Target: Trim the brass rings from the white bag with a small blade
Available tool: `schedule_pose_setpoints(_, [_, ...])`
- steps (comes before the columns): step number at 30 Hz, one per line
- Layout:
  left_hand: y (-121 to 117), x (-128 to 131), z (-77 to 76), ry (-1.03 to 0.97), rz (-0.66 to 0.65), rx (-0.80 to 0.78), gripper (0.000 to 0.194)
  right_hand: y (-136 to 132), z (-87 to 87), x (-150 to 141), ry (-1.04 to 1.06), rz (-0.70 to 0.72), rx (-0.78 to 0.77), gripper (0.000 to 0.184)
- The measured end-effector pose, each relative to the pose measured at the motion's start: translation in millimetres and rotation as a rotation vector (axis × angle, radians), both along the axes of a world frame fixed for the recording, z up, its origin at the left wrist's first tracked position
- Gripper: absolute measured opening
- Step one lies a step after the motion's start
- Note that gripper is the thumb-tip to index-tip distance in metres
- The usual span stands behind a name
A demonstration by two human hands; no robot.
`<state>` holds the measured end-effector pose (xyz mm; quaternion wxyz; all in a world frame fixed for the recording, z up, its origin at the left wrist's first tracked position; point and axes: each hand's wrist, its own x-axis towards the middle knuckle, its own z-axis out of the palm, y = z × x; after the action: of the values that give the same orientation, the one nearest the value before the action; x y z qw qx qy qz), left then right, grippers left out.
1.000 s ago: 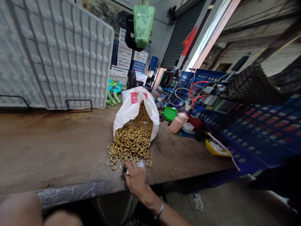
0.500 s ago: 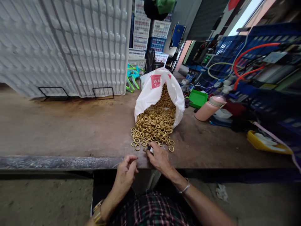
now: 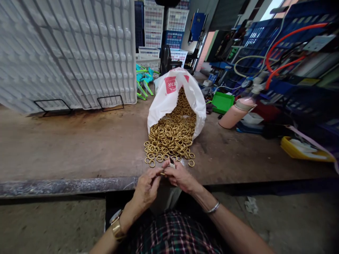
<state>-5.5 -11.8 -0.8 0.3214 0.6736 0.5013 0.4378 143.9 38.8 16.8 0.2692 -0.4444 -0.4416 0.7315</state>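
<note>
Just over the table's front edge my two hands meet. My left hand (image 3: pixel 148 186) pinches a brass ring (image 3: pixel 162 173) between thumb and fingers, the ring seen nearly edge-on. Closed around a small black and white piece (image 3: pixel 172 163), my right hand (image 3: pixel 181 177) has its fingertips at the same ring; what kind of piece it is I cannot make out. Behind the hands, a heap of brass rings (image 3: pixel 172 135) spills from a white plastic bag (image 3: pixel 161 109) with red print, lying on its side. A few loose rings lie at the heap's near edge.
Tall white ribbed panels (image 3: pixel 100 53) stand on black wire holders at the left. To the right are a green tray (image 3: pixel 222 102), a pink bottle (image 3: pixel 235 113) and a yellow tray (image 3: pixel 296 150). Stacked crates (image 3: pixel 176 21) rise behind the brown table (image 3: pixel 79 151).
My right hand has drawn back from the heap's edge, and my left hand has moved up and right to meet it. A ring is now between them. The view has shifted slightly.
</note>
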Motion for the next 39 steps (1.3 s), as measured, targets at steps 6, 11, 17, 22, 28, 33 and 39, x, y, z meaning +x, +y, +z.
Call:
schedule_pose_setpoints(6, [-4.5,4.3,8.1,-0.113,0.051,-0.226,0.018,-5.0,-2.0,0.8,0.036,0.041,0.005,0.018])
schedule_pose_setpoints(11, [-6.1,9.6,9.9,-0.203,0.127,-0.288,0.016,-5.5,-3.2,-3.1,-0.241,0.023,0.430,0.017])
schedule_pose_setpoints(17, [-8.5,10.9,21.4,-0.421,0.149,-0.580,0.025,-6.9,-0.5,-6.8,-0.345,0.038,0.568,0.020])
schedule_pose_setpoints(22, [-11.8,8.1,21.6,-0.695,0.065,-0.708,0.030,-8.2,0.9,-6.5,-0.317,0.048,0.514,0.019])
schedule_pose_setpoints(28, [-15.7,8.0,16.5,-0.852,0.040,-0.741,0.027,-9.0,-0.4,-8.4,-0.273,0.077,0.507,0.021])
schedule_pose_setpoints(33, [-17.0,8.7,16.8,-0.878,0.104,-0.718,0.026,-10.4,-7.6,-8.0,-0.438,0.051,0.650,0.018])
schedule_pose_setpoints(39, [-15.9,7.1,15.2,-0.805,0.130,-0.653,0.028,-19.1,-22.6,-4.6,-0.736,0.270,0.922,0.015])
